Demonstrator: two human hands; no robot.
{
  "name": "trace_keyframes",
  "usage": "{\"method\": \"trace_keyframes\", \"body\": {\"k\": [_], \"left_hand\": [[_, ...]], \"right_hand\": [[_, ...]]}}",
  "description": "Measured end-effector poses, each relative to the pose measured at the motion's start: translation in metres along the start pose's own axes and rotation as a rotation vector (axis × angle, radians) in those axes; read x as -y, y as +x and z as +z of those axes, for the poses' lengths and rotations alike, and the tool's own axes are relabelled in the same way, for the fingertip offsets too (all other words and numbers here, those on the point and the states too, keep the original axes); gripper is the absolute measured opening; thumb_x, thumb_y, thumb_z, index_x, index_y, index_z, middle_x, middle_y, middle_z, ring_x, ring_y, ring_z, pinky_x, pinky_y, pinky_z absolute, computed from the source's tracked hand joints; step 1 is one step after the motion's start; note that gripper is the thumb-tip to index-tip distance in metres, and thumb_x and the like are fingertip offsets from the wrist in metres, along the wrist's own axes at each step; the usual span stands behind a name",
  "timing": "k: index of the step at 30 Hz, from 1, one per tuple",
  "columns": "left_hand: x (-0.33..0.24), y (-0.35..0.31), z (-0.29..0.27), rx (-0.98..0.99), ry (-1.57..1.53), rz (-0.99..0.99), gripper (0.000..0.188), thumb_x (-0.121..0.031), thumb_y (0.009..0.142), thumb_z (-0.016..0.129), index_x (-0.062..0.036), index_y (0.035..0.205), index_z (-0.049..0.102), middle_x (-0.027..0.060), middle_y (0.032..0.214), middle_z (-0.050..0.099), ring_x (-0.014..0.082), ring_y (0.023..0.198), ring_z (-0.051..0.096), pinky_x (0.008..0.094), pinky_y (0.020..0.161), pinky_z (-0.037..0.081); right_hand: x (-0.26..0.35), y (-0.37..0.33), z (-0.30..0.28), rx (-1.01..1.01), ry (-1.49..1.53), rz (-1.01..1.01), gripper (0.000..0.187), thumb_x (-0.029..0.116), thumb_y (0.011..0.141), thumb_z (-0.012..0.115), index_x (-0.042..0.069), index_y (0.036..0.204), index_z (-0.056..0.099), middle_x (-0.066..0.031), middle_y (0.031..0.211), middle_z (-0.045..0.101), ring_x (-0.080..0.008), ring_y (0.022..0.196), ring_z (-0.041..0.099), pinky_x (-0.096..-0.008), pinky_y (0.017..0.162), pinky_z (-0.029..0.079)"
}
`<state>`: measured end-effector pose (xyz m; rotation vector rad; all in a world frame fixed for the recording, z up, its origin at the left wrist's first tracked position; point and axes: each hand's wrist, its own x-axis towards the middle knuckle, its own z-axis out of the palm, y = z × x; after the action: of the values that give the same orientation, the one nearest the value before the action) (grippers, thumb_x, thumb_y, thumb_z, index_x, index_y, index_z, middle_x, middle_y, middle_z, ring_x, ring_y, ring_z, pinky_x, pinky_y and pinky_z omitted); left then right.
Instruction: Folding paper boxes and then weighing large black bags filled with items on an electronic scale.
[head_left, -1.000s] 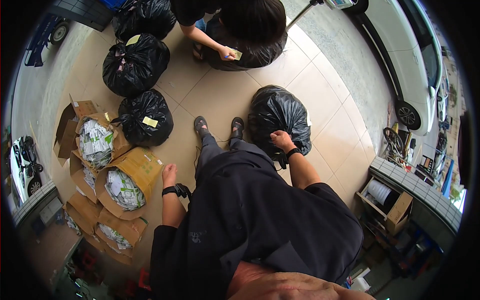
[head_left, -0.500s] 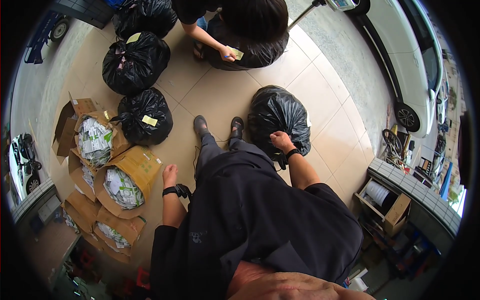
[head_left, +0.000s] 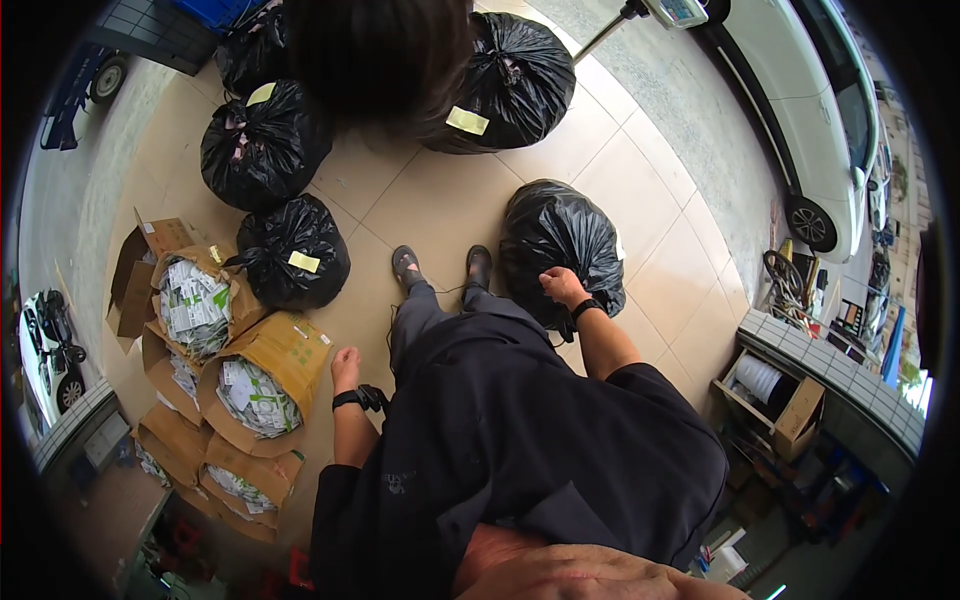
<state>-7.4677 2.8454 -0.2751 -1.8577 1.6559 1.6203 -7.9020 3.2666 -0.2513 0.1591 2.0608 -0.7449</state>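
Pale floor tiles (head_left: 430, 205) spread around the tied black garbage bag (head_left: 560, 230), which sits on them below the person's right hand (head_left: 567, 287). To the right of that bag, well apart, a white car (head_left: 825, 130) is parked. Beyond it sits another filled black garbage bag (head_left: 530, 90), with a co-worker's dark-haired head (head_left: 385, 60) just left of this second one. Left of the tied bag, well apart, are three more black bags (head_left: 293, 245) and, nearer the person, open cardboard cartons (head_left: 290, 350) packed with printed paper packets (head_left: 258, 400). The person's shoes (head_left: 479, 266) stand to its left, the right one near it. The right hand is at the near side of its gathered top, fingers curled together; I cannot tell whether they pinch the plastic. The left hand (head_left: 346, 370) is left of the bag, near the cartons, fingers bent inward; its palm is hidden, so how tightly they close cannot be told. Beyond the bag, a pale yellow paper label (head_left: 467, 121) lies on the second one.
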Motion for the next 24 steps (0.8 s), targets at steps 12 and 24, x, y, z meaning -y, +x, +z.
{"method": "trace_keyframes", "body": {"k": [12,24], "left_hand": [[-0.096,0.075,-0.007,0.042,0.065,0.002,0.029,-0.025,0.091,0.064,-0.0027,0.11,0.06,0.0038,0.088,0.064,0.0127,0.078,0.062,0.0255,0.066,0.048],[-0.224,0.073,0.105,-0.022,0.171,0.025,0.036,-0.021,0.092,0.063,0.002,0.12,0.058,0.0078,0.098,0.066,0.015,0.09,0.062,0.0265,0.081,0.05]], "right_hand": [[0.164,0.146,-0.05,0.025,0.373,-0.095,0.03,0.027,0.092,0.062,-0.001,0.105,0.064,-0.0034,0.081,0.063,-0.0133,0.067,0.059,-0.0279,0.058,0.048],[0.315,0.351,-0.12,0.005,0.544,-0.174,0.037,0.028,0.089,0.066,-0.002,0.11,0.065,-0.0083,0.095,0.068,-0.0172,0.078,0.063,-0.0319,0.068,0.051]]}}
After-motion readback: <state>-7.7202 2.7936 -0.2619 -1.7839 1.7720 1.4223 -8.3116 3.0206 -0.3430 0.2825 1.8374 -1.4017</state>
